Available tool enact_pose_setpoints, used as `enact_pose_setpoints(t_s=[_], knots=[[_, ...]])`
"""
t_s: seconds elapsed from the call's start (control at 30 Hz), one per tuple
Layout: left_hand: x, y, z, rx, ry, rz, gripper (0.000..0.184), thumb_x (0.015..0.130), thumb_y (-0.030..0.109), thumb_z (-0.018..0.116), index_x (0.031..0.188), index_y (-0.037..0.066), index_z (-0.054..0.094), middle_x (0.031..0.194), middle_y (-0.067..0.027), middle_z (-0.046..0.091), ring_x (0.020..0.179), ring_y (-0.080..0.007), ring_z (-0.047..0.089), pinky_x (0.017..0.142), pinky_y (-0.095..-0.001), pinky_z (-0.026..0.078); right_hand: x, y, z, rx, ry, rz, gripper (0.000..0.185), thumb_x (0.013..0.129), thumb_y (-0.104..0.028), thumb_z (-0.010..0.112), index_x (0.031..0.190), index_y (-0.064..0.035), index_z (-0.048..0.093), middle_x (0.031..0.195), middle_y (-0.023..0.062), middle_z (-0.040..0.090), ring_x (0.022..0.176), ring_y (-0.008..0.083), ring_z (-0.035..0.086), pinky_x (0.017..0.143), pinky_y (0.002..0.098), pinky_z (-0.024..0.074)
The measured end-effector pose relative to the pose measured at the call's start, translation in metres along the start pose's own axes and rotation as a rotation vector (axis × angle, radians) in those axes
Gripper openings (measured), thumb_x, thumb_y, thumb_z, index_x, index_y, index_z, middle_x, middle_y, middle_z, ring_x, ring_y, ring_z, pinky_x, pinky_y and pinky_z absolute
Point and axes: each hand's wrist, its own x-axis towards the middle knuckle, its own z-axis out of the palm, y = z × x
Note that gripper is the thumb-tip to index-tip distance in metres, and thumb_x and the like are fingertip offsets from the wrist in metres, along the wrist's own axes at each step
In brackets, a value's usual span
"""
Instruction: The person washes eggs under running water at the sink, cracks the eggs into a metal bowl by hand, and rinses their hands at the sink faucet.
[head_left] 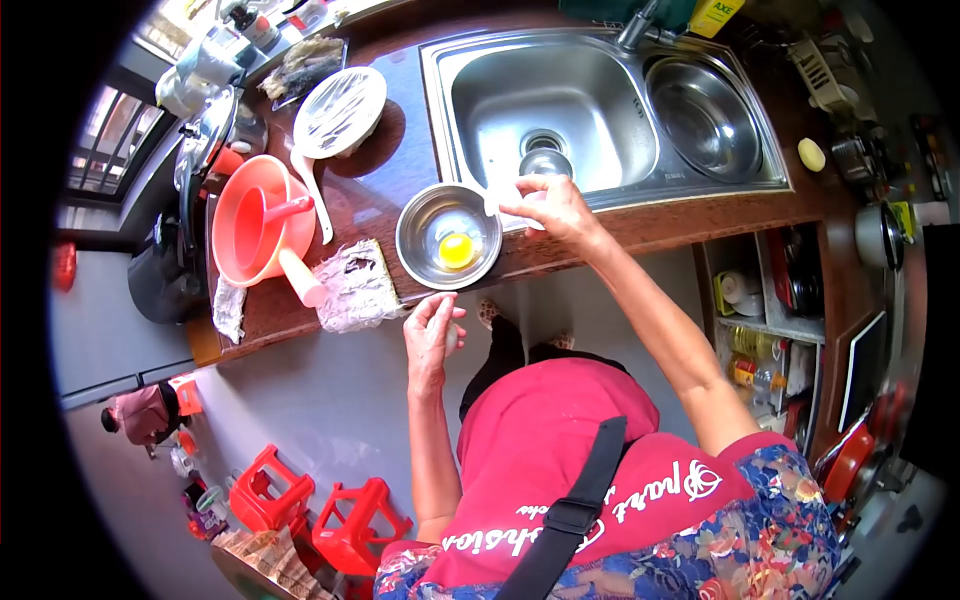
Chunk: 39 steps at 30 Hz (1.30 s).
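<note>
A steel bowl [408, 250] stands at the counter's front edge with a raw egg [457, 250] in it, the yolk whole. My right hand [556, 212] is above the sink's front rim, just right of the bowl. Its fingers pinch a white, glare-washed piece that looks like eggshell [503, 196]. Below the bowl, in front of the counter edge, my left hand [432, 332] is closed with its fingers curled. Something pale shows at its palm, too hidden to name. A worn, crumpled cloth [358, 285] lies left of the bowl.
Behind the bowl is a steel sink [500, 95], with a round basin [705, 115] at its right. Left on the counter are a red-pink dipper [262, 225], a white ladle [318, 200] and a film-covered bowl [342, 112]. Red stools [360, 525] stand on the floor behind.
</note>
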Motion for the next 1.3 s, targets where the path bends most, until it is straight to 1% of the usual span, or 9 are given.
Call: enact_pose_setpoints(t_s=[0.23,0.33,0.37,0.67,0.8,0.97,1.1,1.23,1.3], knots=[[0.001,0.010,0.019,0.083,-0.015,-0.032,0.026,0.090,0.025,0.061,0.106,0.005,0.062,0.081,-0.0044,0.063,0.053,-0.0091,0.055,0.045,-0.0213,0.044,-0.012,0.000,-0.009,1.351,-0.278,0.184,0.035,0.085,-0.028,0.064,0.110,-0.0049,0.057,0.091,0.0132,0.066,0.053,0.0119,0.060,0.043,0.0212,0.0502],[0.009,0.000,0.024,0.114,-0.064,-0.049,0.026,0.090,0.025,0.061,0.108,0.007,0.061,0.080,-0.0044,0.063,0.053,-0.0099,0.055,0.045,-0.0223,0.044,-0.033,-0.006,-0.020,1.514,-0.313,0.097,0.037,0.086,-0.032,0.061,0.110,-0.0041,0.056,0.094,0.0152,0.066,0.053,0.0145,0.060,0.045,0.0225,0.0507],[0.010,0.000,0.029,0.126,-0.087,-0.052,0.025,0.090,0.025,0.061,0.107,0.007,0.062,0.080,-0.0044,0.063,0.053,-0.0098,0.055,0.045,-0.0223,0.044,-0.036,-0.001,-0.027,1.490,-0.354,0.050,0.046,0.086,-0.035,0.061,0.121,-0.0076,0.050,0.112,0.0203,0.059,0.060,0.0135,0.051,0.053,0.0238,0.0416],[0.011,0.007,0.110,0.278,-0.356,-0.060,0.023,0.091,0.026,0.060,0.104,0.007,0.062,0.078,-0.0032,0.063,0.055,-0.0094,0.054,0.048,-0.0217,0.043,-0.159,0.033,-0.136,1.476,-0.192,-0.566,0.066,0.089,-0.038,0.053,0.139,-0.0015,0.029,0.112,0.0280,0.054,0.057,0.0123,0.052,0.048,0.0243,0.0406],[0.000,0.000,0.134,0.333,-0.409,-0.072,0.025,0.091,0.027,0.059,0.105,0.006,0.062,0.079,-0.0043,0.065,0.055,-0.0103,0.055,0.048,-0.0225,0.044,-0.221,0.149,-0.167,1.297,0.309,-0.299,0.053,0.090,-0.035,0.054,0.132,-0.0062,0.041,0.115,0.0218,0.056,0.060,0.0111,0.048,0.052,0.0231,0.0389],[-0.007,-0.010,0.149,0.363,-0.406,-0.065,0.024,0.091,0.027,0.059,0.103,0.008,0.063,0.079,-0.0036,0.064,0.055,-0.0101,0.055,0.048,-0.0219,0.043,-0.297,0.336,-0.148,1.393,1.033,0.504,0.033,0.083,-0.031,0.063,0.106,-0.0084,0.060,0.088,0.0102,0.064,0.065,0.0165,0.060,0.058,0.0246,0.0493],[-0.014,-0.011,0.154,0.376,-0.358,-0.074,0.024,0.091,0.027,0.058,0.103,0.007,0.063,0.079,-0.0044,0.065,0.054,-0.0106,0.055,0.048,-0.0221,0.044,-0.303,0.438,-0.123,1.447,1.172,0.661,0.035,0.078,-0.032,0.068,0.103,-0.0082,0.060,0.085,0.0100,0.063,0.070,0.0211,0.062,0.053,0.0276,0.0529],[-0.020,-0.012,0.157,0.364,-0.346,-0.070,0.024,0.091,0.027,0.059,0.103,0.006,0.063,0.080,-0.0052,0.065,0.055,-0.0111,0.057,0.048,-0.0228,0.045,-0.200,0.402,-0.140,1.435,1.065,0.526,0.038,0.076,-0.032,0.068,0.105,-0.0086,0.058,0.092,0.0125,0.061,0.075,0.0293,0.061,0.073,0.0446,0.0536],[-0.021,-0.012,0.160,0.355,-0.345,-0.062,0.024,0.091,0.026,0.059,0.104,0.006,0.063,0.080,-0.0054,0.065,0.056,-0.0112,0.057,0.049,-0.0231,0.046,-0.151,0.358,-0.158,1.371,0.856,0.326,0.049,0.079,-0.038,0.068,0.114,-0.0077,0.053,0.105,0.0124,0.058,0.097,0.0310,0.057,0.090,0.0467,0.0478]])
